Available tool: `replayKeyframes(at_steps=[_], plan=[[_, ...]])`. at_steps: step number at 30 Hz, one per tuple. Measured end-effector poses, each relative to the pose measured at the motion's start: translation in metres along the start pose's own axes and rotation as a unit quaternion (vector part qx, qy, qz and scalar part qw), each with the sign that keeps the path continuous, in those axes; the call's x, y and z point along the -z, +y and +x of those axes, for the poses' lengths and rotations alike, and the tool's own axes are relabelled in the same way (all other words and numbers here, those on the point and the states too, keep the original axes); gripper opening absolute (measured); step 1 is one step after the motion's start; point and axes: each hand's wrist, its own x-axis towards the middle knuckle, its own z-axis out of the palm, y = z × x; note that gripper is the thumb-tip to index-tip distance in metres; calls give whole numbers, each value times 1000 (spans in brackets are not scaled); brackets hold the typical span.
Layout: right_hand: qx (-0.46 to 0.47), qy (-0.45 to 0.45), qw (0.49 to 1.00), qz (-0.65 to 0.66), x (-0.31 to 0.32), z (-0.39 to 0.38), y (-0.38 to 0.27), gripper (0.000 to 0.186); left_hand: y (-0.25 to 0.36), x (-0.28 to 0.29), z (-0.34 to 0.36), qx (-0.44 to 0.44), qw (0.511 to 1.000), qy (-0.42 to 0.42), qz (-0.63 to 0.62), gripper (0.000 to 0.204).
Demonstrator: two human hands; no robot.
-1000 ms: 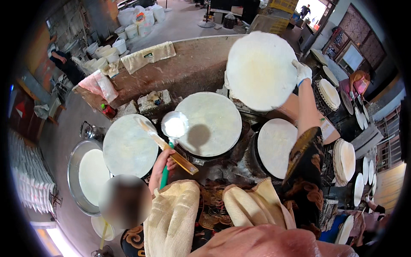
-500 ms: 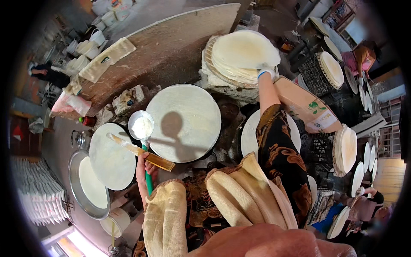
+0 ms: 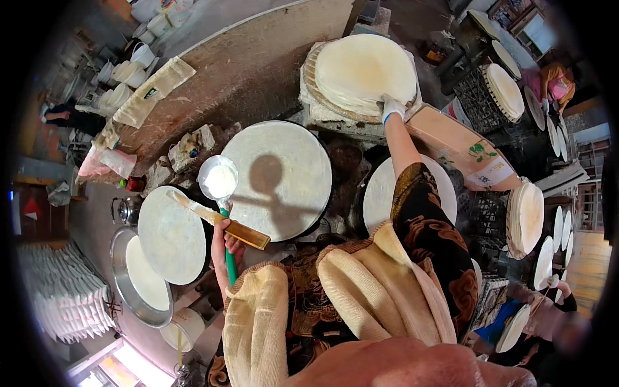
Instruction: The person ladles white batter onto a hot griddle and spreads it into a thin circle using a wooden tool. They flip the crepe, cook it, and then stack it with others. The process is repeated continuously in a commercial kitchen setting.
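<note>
My left hand [image 3: 231, 244] is closed around the green handle of a ladle [image 3: 220, 180] and also holds a wooden spreader [image 3: 222, 222] crosswise. White batter sits in the ladle bowl, above the left edge of a large round griddle [image 3: 284, 155]. My right hand [image 3: 393, 108], in a whitish glove, touches the near right edge of a stack of thin round pancakes [image 3: 366, 68]; its fingers look stretched out, partly blending with the stack. That stack rests on a round slatted tray [image 3: 311, 76]. Under my right forearm lies a second griddle [image 3: 380, 200].
To the left are another pale griddle [image 3: 171, 235] and a metal basin [image 3: 122, 274] of batter. A tall board [image 3: 251, 58] stands behind the griddles. A cardboard sheet [image 3: 461, 145] leans on the right, near another pancake stack [image 3: 525, 219]. Other people work at far right.
The top pancake, which reached out to the right, now lies more evenly on the stack. My right hand has drawn slightly nearer and left. The ladle has shifted slightly right.
</note>
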Motion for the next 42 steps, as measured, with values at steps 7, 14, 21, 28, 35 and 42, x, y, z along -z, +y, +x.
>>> replayKeyframes(at_steps=[7,14,21,28,35,42], plan=[[-25,2,1000,0,-12,5,13,15,1,16,-6,-6,1000,0,19,22],[-136,-83,984,84,4,58,13,11,7,29,-5,42,998,-17,39,25],[-56,-128,984,109,13,-146,16,15,37,54,-19,46,988,-15,147,25],[343,-662,568,-349,-16,-468,141,41,51,103,-27,9,929,-27,369,19],[522,-516,547,-403,-16,-589,166,34,52,143,-87,-8,990,-96,105,23],[112,-400,909,-35,23,-611,196,36,90,247,-167,-2,979,-201,-28,41]])
